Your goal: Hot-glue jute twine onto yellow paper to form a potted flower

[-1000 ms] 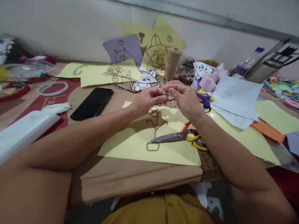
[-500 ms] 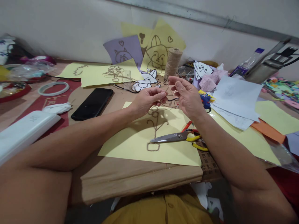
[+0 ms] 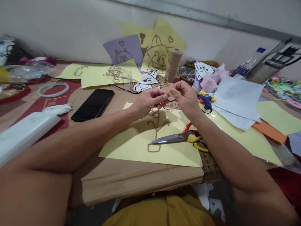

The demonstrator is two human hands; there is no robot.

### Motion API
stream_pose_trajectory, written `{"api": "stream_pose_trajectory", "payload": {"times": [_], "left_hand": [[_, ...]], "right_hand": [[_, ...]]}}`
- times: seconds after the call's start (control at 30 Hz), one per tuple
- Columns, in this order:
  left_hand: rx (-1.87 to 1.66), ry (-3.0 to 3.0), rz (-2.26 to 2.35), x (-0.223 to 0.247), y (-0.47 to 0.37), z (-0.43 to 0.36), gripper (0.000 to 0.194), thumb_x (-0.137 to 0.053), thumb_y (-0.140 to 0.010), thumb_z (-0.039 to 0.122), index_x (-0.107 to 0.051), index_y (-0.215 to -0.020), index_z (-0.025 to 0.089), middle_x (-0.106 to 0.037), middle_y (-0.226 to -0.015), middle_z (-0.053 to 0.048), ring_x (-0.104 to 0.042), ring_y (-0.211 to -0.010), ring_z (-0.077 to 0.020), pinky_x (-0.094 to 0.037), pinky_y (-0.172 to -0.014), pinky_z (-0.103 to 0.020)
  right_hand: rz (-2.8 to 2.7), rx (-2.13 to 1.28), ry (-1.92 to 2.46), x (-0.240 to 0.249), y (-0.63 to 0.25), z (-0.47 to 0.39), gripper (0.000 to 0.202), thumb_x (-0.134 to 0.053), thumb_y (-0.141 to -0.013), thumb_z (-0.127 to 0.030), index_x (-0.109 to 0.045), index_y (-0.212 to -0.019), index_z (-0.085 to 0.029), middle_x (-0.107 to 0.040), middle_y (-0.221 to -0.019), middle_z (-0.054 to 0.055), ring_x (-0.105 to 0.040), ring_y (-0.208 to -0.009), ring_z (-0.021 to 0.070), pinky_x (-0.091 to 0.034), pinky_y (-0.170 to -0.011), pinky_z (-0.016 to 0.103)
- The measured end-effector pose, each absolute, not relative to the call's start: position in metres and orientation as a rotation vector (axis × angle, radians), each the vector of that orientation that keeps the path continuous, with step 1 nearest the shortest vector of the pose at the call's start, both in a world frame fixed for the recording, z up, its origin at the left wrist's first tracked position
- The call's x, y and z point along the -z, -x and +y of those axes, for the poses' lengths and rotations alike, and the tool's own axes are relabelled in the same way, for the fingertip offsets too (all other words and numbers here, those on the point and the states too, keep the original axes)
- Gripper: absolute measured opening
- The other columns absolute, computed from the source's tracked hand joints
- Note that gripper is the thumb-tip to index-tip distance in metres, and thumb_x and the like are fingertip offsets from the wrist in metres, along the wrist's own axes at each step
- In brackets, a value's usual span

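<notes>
Thumb and fingers of my left hand (image 3: 152,99) are pinched on a thin piece of brown twine (image 3: 168,93). My right hand (image 3: 186,98) pinches the same twine close beside it, so the fingertips almost meet. Both hands are above the far edge of a yellow paper sheet (image 3: 127,144), which bears a flower and pot outline in twine (image 3: 154,148). Scissors (image 3: 174,138) with yellow handles lie across the sheet, their tip by the pot outline. Behind my hands stands a spool of twine (image 3: 173,64).
A black phone (image 3: 92,105) and a tape roll (image 3: 53,89) lie on the left. Right of my hands are a blue glue gun (image 3: 205,101) and white papers (image 3: 237,100). Twine pictures on purple paper (image 3: 134,44) and yellow paper (image 3: 162,34) lean against the wall.
My right hand has come down and left, and its spread fingers have closed on the twine beside my left fingertips. My left hand has hardly moved.
</notes>
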State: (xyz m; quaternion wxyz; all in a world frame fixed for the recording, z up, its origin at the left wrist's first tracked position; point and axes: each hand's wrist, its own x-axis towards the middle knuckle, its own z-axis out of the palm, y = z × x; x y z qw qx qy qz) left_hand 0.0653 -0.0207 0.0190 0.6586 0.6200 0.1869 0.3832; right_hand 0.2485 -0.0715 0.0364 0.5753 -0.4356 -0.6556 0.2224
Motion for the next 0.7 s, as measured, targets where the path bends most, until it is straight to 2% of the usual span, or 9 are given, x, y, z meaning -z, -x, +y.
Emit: {"api": "stream_pose_trajectory", "payload": {"times": [0.1,0.33,0.53,0.7], "left_hand": [[-0.888,-1.444,0.441,-0.0191,-0.0644,-0.0196,0.039,-0.092,-0.081,0.052,-0.077,-0.082,0.016,-0.07,-0.073,-0.002,-0.056,-0.06,-0.0081,-0.043,-0.057,-0.021],[-0.846,-1.569,0.477,-0.0236,-0.063,-0.0245,0.048,-0.087,-0.082,0.062,-0.076,-0.08,0.015,-0.072,-0.075,-0.005,-0.058,-0.061,-0.0097,-0.044,-0.055,-0.022],[-0.83,-1.6,0.432,-0.0253,-0.0638,-0.0278,0.047,-0.087,-0.082,0.06,-0.076,-0.079,0.015,-0.071,-0.073,-0.004,-0.057,-0.061,-0.0095,-0.042,-0.054,-0.022],[-0.847,-1.539,0.53,-0.0217,-0.0646,-0.0256,0.046,-0.091,-0.078,0.058,-0.077,-0.08,0.014,-0.072,-0.075,-0.005,-0.056,-0.061,-0.0098,-0.042,-0.056,-0.023]], "right_hand": [[-1.65,-0.318,1.059,-0.0373,-0.2482,-0.0723,0.058,-0.057,-0.094,-0.081,-0.051,-0.082,-0.025,-0.055,-0.078,-0.002,-0.053,-0.076,0.0165,-0.042,-0.073,0.034],[-1.828,-0.044,1.138,-0.0407,-0.2487,-0.0734,0.06,-0.032,-0.106,-0.076,-0.039,-0.073,-0.027,-0.046,-0.072,0.0,-0.046,-0.075,0.0202,-0.036,-0.076,0.038],[-1.794,-0.06,1.19,-0.0439,-0.2491,-0.0769,0.067,-0.04,-0.103,-0.079,-0.04,-0.064,-0.025,-0.041,-0.063,-0.001,-0.04,-0.064,0.0165,-0.032,-0.068,0.036],[-1.604,-0.256,1.181,-0.0416,-0.2512,-0.0769,0.067,-0.05,-0.099,-0.079,-0.044,-0.061,-0.024,-0.045,-0.059,-0.002,-0.042,-0.061,0.0149,-0.035,-0.063,0.034]]}}
